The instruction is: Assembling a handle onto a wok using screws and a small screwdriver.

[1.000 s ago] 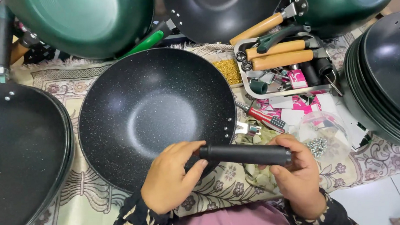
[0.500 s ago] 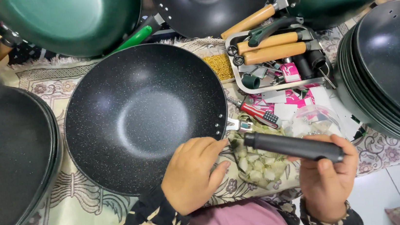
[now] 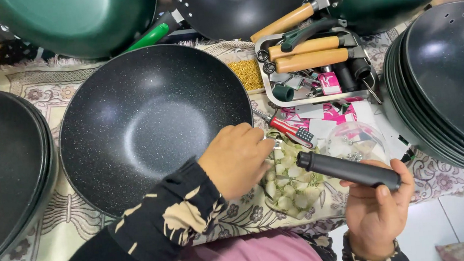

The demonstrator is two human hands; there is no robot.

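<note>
Two hands work at the rim of the black speckled non-stick wok (image 3: 152,124) on the patterned tabletop cloth (image 3: 53,221). The left hand (image 3: 237,159) pinches, apparently, the rim bracket. The right hand (image 3: 376,207) grips the detached black cylindrical handle (image 3: 349,169). Fitting calls for aligning its open end with the bracket.

- black speckled wok (image 3: 152,127), open side up, no handle on it, flat on patterned cloth, metal bracket at its right rim
- black handle (image 3: 349,170), loose, lying across right hand, tilted, just right of wok
</note>
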